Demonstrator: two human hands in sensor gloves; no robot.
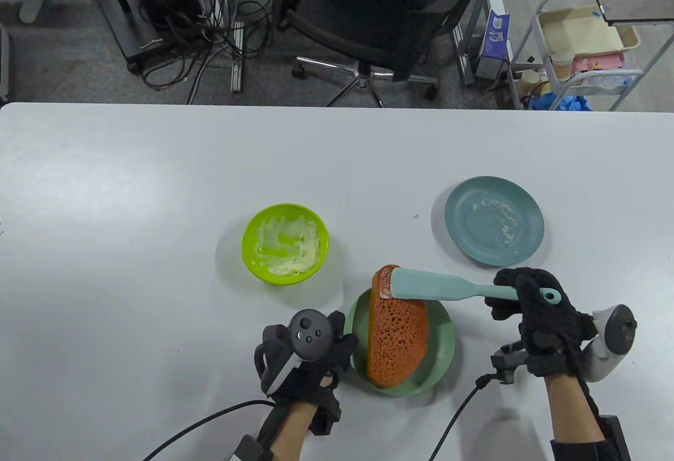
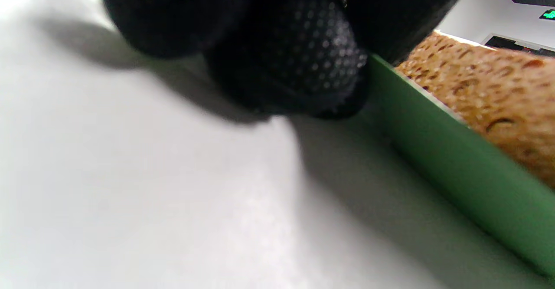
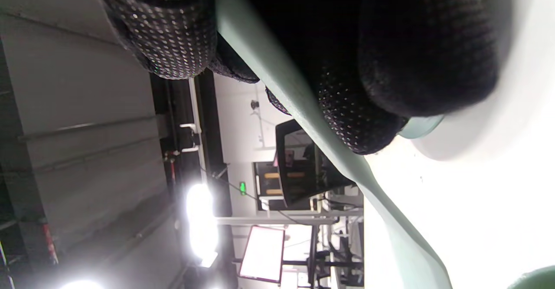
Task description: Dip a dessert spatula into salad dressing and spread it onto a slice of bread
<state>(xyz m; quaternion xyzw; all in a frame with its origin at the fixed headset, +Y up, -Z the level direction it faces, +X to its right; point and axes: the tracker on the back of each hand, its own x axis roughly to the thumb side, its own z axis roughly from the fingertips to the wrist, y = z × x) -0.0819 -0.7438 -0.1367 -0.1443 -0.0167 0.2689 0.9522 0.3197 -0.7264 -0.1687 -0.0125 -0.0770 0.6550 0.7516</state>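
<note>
Over on the left of the white table (image 1: 131,192), the lime bowl (image 1: 285,244) sits with pale salad dressing (image 1: 295,250) smeared around its inside, well clear of every edge, wide bare tabletop to its left and behind it. Next along, the left hand (image 1: 300,361) rests near the front edge, against the left rim of the green plate (image 1: 441,345); whether the fingers are curled or flat, cannot tell from above. The left wrist view adds what the overhead misses: a gloved fingertip (image 2: 303,63) down on the table, touching the plate's outer wall (image 2: 455,163), the bread's porous crust rising above the rim.

On the plate lies the orange-brown bread slice (image 1: 396,340), long axis running front to back, a pale smear at its far end. There the teal dessert spatula (image 1: 426,286) lays its blade, handle reaching right into the right hand (image 1: 537,313), fingers wrapped round it. The right wrist view, rolled sideways, confirms the grip, the handle (image 3: 277,85) passing between gloved fingers. Behind that hand sits a blue-grey plate (image 1: 494,219), faintly smeared, near the table's right side.
</note>
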